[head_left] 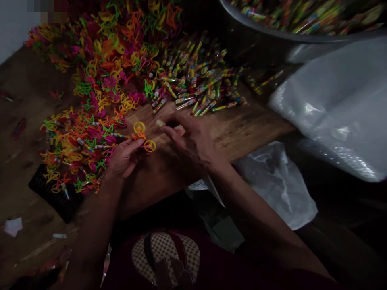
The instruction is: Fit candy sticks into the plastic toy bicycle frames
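My left hand (124, 158) pinches a small plastic toy bicycle (139, 136) with an orange frame and yellow wheels, held above the wooden table (169, 161). A touch of pink shows by its lower wheel. Facing it, my right hand (193, 139) is blurred, its thumb and fingers drawn together. A small pale thing (160, 123) shows at those fingertips; its kind is too smeared to name. Just beyond the right hand lies a heap of small printed tubes (196, 76). Beside my left hand is a pile of bright plastic toy bicycles (81, 147), some with tubes among them.
A larger heap of coloured plastic pieces (111, 48) spreads at the back left. At the upper right stands a metal basin (272, 32) of tubes. Clear plastic bags (338, 108) lie right of the table edge. A black basket (57, 193) sits under the left pile.
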Available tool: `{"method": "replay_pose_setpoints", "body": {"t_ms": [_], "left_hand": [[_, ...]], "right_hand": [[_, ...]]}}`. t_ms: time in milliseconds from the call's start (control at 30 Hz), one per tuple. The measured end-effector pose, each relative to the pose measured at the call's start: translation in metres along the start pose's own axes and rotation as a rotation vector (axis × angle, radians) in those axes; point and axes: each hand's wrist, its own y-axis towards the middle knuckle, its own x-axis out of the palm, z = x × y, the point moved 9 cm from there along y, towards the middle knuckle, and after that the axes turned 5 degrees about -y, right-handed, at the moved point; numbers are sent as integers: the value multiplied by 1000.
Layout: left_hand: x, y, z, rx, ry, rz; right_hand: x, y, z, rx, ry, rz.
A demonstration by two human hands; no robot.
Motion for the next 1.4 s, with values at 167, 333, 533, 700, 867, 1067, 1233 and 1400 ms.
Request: {"method": "replay_pose_setpoints", "body": {"t_ms": [167, 333, 533, 700, 867, 1067, 1233, 1400], "left_hand": [[16, -8, -15, -100, -19, -96], [23, -7, -19, -114, 18, -132], [29, -2, -29, -140, 52, -198], [31, 0, -27, -69, 138, -223], [29, 2, -34, -127, 187, -225], [26, 3, -36, -87, 214, -151], [20, 6, -42, -47, 261, -88], [9, -10, -31, 15, 413, -38]], "right_hand": [[8, -29, -8, 8, 439, -66], [2, -31, -9, -18, 492, -4], [-3, -42, 1, 18, 447, 5], [1, -45, 17, 102, 505, -67], [3, -42, 15, 69, 487, -141], [2, -43, 6, 61, 370, -218], [6, -50, 9, 58, 237, -212], [16, -56, -5, -49, 246, -219]]}}
